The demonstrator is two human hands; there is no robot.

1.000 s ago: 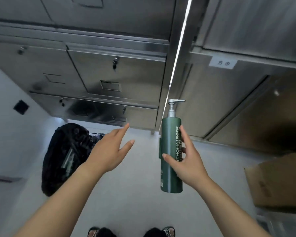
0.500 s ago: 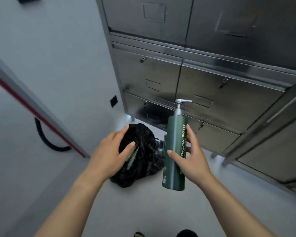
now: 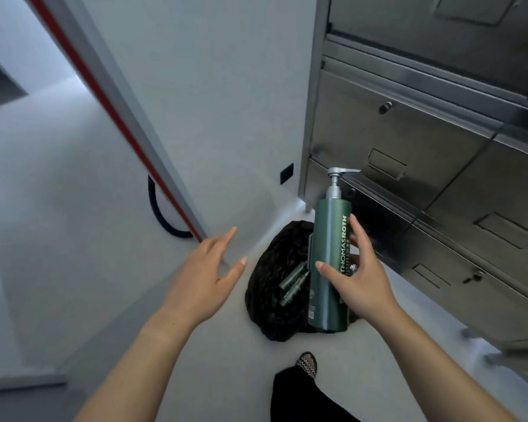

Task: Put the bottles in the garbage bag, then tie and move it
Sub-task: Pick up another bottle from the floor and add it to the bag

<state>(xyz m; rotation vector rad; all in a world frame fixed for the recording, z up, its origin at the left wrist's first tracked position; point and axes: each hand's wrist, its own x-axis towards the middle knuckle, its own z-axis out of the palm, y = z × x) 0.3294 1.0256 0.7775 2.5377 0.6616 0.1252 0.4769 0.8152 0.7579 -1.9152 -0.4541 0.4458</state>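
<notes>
Holding the bottle (image 3: 328,269) upright at centre right of the frame, the right hand (image 3: 358,278) wraps its midsection, thumb in front, so the pump stays up and it can drop base-first. Bag (image 3: 272,287) sits on the floor below it, mouth apparently open; small green items inside, probably more bottles, too blurred to confirm. Left hand (image 3: 209,275) empty, fingers spread, left of the bag, likely heading for its rim.

Upright green pump bottle (image 3: 328,269); black bag (image 3: 272,287)

The head view looks steeply down, close over both forearms, at the floor (image 3: 195,376).
</notes>
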